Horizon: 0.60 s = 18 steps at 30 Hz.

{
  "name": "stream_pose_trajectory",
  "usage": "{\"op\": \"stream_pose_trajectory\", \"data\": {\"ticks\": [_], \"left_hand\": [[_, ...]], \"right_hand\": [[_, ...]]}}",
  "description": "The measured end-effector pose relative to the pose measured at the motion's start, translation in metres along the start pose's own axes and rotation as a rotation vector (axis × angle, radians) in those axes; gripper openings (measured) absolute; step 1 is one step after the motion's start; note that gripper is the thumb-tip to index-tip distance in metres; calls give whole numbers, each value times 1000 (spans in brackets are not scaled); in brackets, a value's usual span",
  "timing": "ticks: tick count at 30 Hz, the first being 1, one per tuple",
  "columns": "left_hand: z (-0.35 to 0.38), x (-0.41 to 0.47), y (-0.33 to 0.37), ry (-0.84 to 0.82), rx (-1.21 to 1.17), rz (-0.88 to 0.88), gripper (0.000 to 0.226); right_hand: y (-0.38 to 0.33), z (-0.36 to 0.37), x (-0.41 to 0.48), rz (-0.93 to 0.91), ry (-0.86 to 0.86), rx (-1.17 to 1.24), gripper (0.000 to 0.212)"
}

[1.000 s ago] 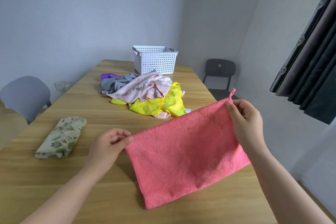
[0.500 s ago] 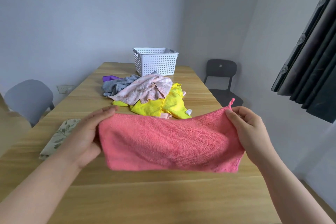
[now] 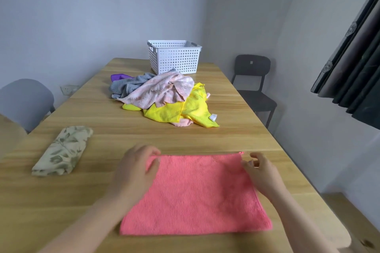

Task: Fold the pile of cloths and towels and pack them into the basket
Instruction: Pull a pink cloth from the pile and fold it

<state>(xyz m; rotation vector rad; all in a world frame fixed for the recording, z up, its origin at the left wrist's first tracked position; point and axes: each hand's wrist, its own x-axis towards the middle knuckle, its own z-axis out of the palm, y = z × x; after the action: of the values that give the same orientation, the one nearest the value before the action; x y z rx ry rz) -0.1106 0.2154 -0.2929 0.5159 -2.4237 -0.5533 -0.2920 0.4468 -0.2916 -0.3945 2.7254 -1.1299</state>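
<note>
At 6 o'clock on tabletop: pink cloth lying flat, long axis running 9-to-3. Left hand pinching far-left corner; right hand sitting at far-right corner, grip blurred, cannot tell. Basket standing at 12 o'clock.

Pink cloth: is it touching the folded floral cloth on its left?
Apart. Head view shows a strip of bare table between pink cloth and floral cloth.

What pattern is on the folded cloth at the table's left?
The folded cloth: green leaves on cream, head view.
</note>
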Motion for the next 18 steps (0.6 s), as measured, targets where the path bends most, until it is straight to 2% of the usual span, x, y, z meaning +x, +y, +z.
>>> {"op": "stream_pose_trajectory", "data": {"ticks": [2, 5, 7, 8, 10, 11, 13, 16, 18], "left_hand": [[11, -19, 17, -103, -56, 28, 27], [37, -37, 24, -259, -26, 4, 62], [50, -43, 21, -351, 149, -14, 83], [54, -44, 17, -381, 281, 11, 83], [55, -44, 21, -453, 383, -26, 74], [56, -44, 22, -456, 412, -29, 74], [55, -45, 23, -465, 398, -2, 83], [54, -46, 24, -438, 361, 22, 93], [55, -49, 23, -523, 339, -5, 98]], "right_hand": [[8, -4, -11, 27, 29, -45, 45], [13, -5, -25, 42, -21, -149, 42], [12, -5, -30, 35, -65, -189, 35], [11, -5, -31, 27, -81, -200, 29], [9, -4, -29, 42, -106, -197, 20], [10, -4, -28, 53, -119, -178, 27], [11, -1, -26, 54, -128, -145, 38], [13, 3, -28, -6, -70, -129, 33], [18, 4, -31, -38, -38, -140, 26]]}}
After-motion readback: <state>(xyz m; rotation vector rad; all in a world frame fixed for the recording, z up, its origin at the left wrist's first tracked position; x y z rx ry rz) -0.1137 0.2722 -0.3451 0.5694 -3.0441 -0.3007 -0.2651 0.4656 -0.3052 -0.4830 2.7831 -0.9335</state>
